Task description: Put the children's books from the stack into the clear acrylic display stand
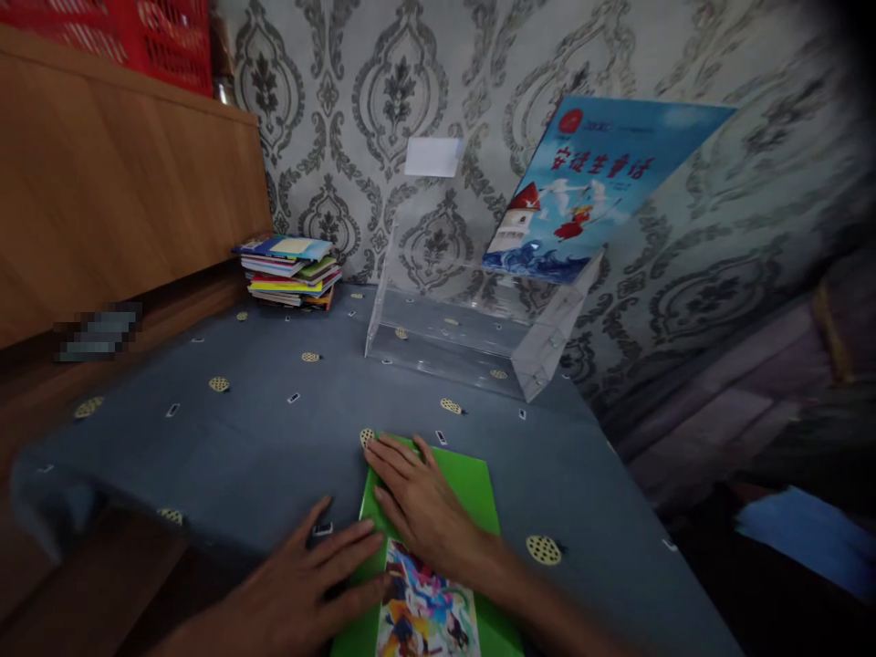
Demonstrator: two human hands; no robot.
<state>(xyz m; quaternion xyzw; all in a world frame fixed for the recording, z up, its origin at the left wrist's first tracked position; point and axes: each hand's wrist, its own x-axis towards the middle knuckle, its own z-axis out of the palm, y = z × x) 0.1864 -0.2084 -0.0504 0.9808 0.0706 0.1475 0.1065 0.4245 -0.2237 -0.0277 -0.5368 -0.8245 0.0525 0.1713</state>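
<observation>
A green book point(469, 484) with a colourful picture on its cover lies flat on the cloth-covered table. My right hand point(421, 506) rests on its upper part, fingers stretched toward the top left corner. At the book's left edge is my left hand point(318, 575), fingers spread, with the fingertips over the cover. Beyond the book stands a clear acrylic stand point(452, 360) with a small white label point(432, 157) on top. A blue picture book point(581, 187) with red Chinese lettering leans in the right side of that stand.
Several books form a stack point(291, 274) at the back left of the table, near the wall. A wooden cabinet point(130, 173) borders the left side, with a red plastic basket point(143, 41) on it. The patterned tablecloth point(260, 438) hangs over the table's edge. Patterned wallpaper closes off the back.
</observation>
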